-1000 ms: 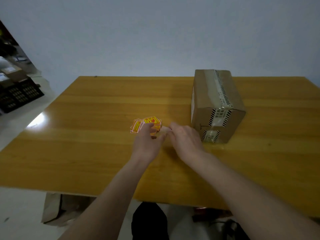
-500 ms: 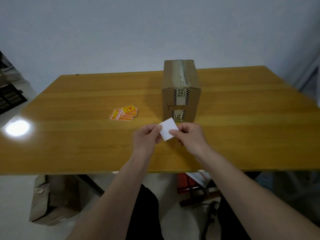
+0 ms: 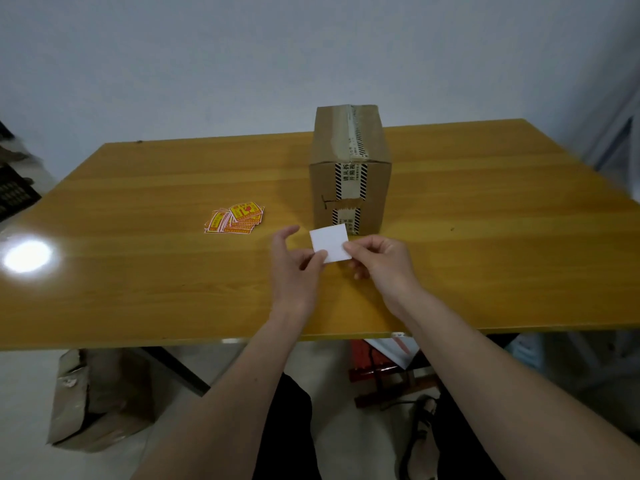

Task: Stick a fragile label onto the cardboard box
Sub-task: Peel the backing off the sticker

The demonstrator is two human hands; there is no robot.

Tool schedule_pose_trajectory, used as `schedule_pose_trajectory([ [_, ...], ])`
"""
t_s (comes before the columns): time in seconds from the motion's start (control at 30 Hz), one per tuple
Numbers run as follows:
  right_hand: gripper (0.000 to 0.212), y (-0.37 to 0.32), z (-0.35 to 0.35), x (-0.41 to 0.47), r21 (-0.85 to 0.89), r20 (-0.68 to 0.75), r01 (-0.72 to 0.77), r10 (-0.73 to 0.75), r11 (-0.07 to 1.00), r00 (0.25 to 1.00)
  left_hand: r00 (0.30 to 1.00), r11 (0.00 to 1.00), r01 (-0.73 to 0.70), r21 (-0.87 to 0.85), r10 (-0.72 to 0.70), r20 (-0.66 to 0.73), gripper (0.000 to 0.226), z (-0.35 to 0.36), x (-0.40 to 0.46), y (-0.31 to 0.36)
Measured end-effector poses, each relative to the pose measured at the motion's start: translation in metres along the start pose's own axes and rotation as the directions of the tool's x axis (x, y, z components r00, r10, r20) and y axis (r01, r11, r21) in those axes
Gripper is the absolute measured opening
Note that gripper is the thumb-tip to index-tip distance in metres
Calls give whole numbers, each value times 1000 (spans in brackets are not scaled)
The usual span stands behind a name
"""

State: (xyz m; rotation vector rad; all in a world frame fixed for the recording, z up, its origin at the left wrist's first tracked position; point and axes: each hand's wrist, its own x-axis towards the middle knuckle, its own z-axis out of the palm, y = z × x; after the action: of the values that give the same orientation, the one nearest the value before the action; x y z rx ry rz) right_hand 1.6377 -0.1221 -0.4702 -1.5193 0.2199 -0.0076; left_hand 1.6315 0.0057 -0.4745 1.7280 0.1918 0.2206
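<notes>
A taped cardboard box (image 3: 351, 168) stands upright on the wooden table (image 3: 138, 271), its short end facing me. Just in front of it I hold one label (image 3: 329, 242) with its white back towards me. My left hand (image 3: 294, 268) pinches its lower left corner between thumb and finger. My right hand (image 3: 379, 263) pinches its right edge. A small pile of yellow and red fragile labels (image 3: 237, 218) lies on the table to the left of the box.
A bright light reflection (image 3: 26, 256) shows on the table's left side. Under the table lie a crumpled cardboard box (image 3: 97, 396) at the left and a red item with papers (image 3: 381, 355) at the right. Dark crates (image 3: 14, 194) stand at far left.
A second ago both hands were at the label pile. They have since lifted one label and brought it before the box; my view shifted, so the box now faces me end-on.
</notes>
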Motion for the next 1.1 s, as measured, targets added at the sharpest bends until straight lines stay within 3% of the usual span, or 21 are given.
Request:
schedule_pose_trajectory([
  [0.1,13,0,4,4,34,-12,-15,15,999,1000,952,936,-265,232,292,-92,55,3,-3,-7],
  [0.17,9,1,6,4,67,-12,-5,5,998,1000,877,768,-429,476,481,14,53,7,-4,-13],
  [0.2,7,1,8,4,83,-11,5,-4,997,1000,866,710,-450,541,496,70,52,8,-3,-16],
  [0.27,13,3,8,5,102,-9,35,-34,994,999,888,710,-416,568,453,85,45,8,2,-18],
  [0.4,7,9,5,4,43,58,120,-122,992,991,896,802,-390,451,443,-12,16,5,6,-16],
  [0.43,14,12,5,3,17,65,145,-146,989,987,914,851,-363,379,405,-36,15,5,5,-16],
  [0.5,26,15,5,3,-55,59,198,-195,979,979,973,969,-214,126,222,-58,20,2,3,-12],
  [0.6,27,16,10,3,-113,63,273,-268,955,961,996,984,-74,-162,80,31,22,-1,2,-10],
  [0.87,6,14,8,0,25,55,189,-190,982,980,971,981,-32,-189,75,227,20,-6,3,-10],
  [1.1,14,11,7,-1,4,42,186,-186,983,982,989,979,-27,-203,56,135,36,-6,8,-17],
])
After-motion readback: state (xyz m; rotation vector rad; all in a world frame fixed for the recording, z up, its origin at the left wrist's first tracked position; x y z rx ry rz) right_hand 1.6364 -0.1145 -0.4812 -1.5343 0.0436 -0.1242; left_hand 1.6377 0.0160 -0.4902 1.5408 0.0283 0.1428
